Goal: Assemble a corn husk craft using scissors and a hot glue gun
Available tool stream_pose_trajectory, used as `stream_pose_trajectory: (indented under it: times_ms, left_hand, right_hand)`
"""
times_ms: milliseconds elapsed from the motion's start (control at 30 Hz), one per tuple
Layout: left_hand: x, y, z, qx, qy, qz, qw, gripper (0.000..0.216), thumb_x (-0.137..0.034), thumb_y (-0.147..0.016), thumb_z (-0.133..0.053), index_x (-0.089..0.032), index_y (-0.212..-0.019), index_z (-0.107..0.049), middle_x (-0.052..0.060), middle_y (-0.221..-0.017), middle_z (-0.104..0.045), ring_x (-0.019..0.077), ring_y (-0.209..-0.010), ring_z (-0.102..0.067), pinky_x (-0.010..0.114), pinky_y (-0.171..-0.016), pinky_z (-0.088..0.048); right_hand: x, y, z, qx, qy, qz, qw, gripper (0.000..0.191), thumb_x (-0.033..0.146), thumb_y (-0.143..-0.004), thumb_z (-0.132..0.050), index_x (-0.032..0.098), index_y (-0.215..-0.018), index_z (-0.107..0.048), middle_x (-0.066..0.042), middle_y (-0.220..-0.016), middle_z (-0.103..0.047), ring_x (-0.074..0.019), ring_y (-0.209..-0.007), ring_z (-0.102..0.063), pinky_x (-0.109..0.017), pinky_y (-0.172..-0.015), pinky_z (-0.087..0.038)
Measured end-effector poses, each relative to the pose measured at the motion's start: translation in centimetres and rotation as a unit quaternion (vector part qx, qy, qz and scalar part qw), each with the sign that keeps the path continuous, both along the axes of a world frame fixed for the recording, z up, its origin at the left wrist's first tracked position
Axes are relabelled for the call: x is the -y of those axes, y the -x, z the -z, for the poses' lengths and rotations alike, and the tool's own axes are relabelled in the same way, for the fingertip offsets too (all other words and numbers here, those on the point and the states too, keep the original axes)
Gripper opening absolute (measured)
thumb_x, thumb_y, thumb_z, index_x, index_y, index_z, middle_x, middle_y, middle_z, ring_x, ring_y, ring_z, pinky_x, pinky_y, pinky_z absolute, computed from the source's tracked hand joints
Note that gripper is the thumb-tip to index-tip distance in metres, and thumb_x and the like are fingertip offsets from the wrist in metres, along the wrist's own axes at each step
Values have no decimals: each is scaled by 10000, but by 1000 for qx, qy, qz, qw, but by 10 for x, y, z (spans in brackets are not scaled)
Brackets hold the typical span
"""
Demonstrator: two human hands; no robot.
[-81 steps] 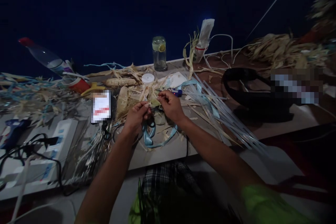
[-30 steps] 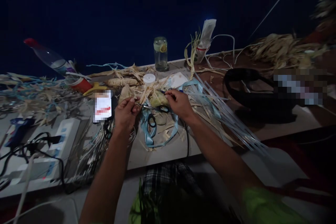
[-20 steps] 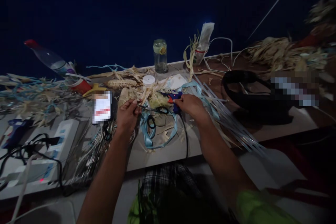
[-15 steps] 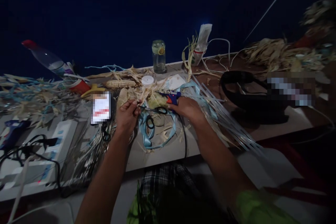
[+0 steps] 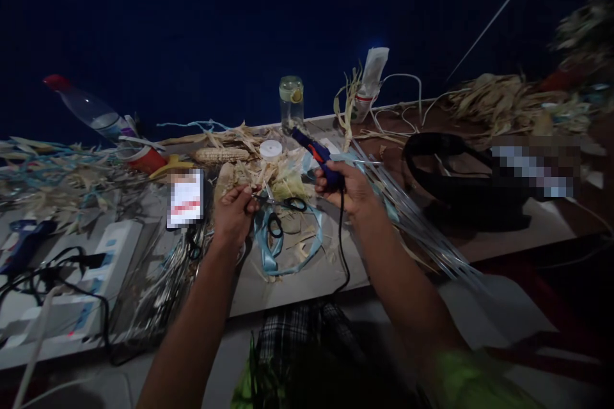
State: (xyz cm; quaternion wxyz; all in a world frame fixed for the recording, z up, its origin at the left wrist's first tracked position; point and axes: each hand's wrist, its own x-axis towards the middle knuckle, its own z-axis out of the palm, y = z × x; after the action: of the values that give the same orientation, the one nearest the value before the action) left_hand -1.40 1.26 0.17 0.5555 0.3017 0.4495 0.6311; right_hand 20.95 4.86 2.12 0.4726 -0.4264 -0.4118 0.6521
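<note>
Glue gun [image 5: 317,156], blue with an orange trigger, sits clenched in the right hand [image 5: 346,186], raised over the worktop's [image 5: 307,275] middle. Left hand [image 5: 233,212] pinches a small husk piece [image 5: 250,186] beside one pair of black-handled scissors [image 5: 281,204]. Two corn cobs [image 5: 221,154] lie behind, toward the far edge.

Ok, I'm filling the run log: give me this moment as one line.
right hand: lifts blue glue gun | left hand: pinches small husk piece | scissors: on table

A blue glue gun [image 5: 319,160] is gripped by the right hand [image 5: 348,185] above the table [image 5: 307,275], while a husk piece [image 5: 249,182] is pinched by the left hand [image 5: 233,211], near scissors [image 5: 281,208].
</note>
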Motion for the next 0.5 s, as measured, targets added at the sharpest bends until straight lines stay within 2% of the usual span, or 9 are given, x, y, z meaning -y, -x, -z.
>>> stream_pose_trajectory:
  times_ms: [100, 200, 333, 433, 500]
  left_hand:
    - [0, -1, -1, -1, 1, -2, 1000, 173, -205, -622, -705, -149, -722, -576, 22, -764, -656, 1, -416, -388, 182, -452, -363]
    - [1, -3, -4, 2, 7, -2, 1000, 184, -195, -602, -716, -145, -714, -579, 24, -757, -661, 1, -411, -392, 176, -446, -362]
    - [1, -4, -4, -9, 21, -5, 1000, 202, -201, -583, -725, -137, -721, -592, 29, -766, -668, -1, -408, -397, 164, -430, -352]
    - [0, -3, 0, -17, 25, -7, 1000, 203, -216, -586, -725, -142, -723, -596, 26, -783, -672, 0, -405, -397, 162, -419, -344]
    - [-1, -2, 2, -23, 23, -9, 999, 198, -224, -591, -724, -139, -719, -599, 30, -788, -673, 3, -405, -403, 165, -413, -340]
  right_hand:
    - [3, -1, -5, -56, -43, -42, 997, 483, 541, -826, -296, 150, -854, -578, -29, -624, -522, -116, -513, -423, -303, -575, -419]
    - [4, 1, -2, -79, -53, -57, 994, 491, 521, -837, -259, 162, -921, -583, -37, -685, -536, -112, -523, -413, -308, -590, -419]
    - [8, 15, 4, -107, -58, -39, 992, 337, 430, -765, -412, 189, -924, -584, -54, -840, -584, -113, -598, -457, -299, -624, -428]
    - [16, 28, 6, -107, -86, 18, 990, 233, 310, -660, -567, 183, -851, -607, -18, -746, -573, -100, -586, -467, -272, -614, -416]
    - [21, 33, 6, -101, -99, 32, 989, 201, 257, -631, -613, 177, -814, -621, 14, -642, -540, -87, -551, -453, -254, -593, -399]
